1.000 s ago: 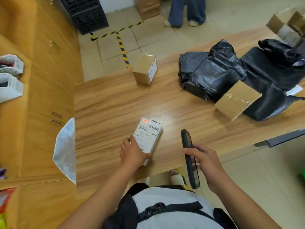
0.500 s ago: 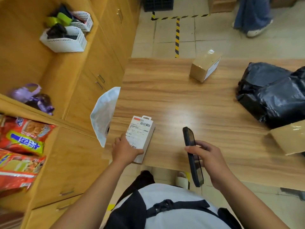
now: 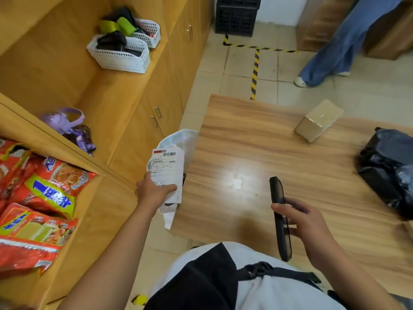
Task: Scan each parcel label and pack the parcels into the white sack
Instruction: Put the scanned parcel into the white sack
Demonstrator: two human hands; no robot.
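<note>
White parcel (image 3: 166, 173), label up, aloft over the white sack (image 3: 182, 140) at the table (image 3: 245, 142) edge. Cardboard box (image 3: 318, 120) and black bagged parcels (image 3: 388, 168) lie on the tabletop, apart.

White top (image 3: 263, 296), black panel (image 3: 201, 278), black strap (image 3: 290, 274) (buckled)

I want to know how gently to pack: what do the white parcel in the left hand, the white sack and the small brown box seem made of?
White parcel: stiff paperboard carton, probably; flat smooth faces, printed paper label.
White sack: thin plastic, perhaps woven; it crumples and looks faintly translucent.
Small brown box: cardboard, matte brown, crisp edges, shiny tape on top.
</note>
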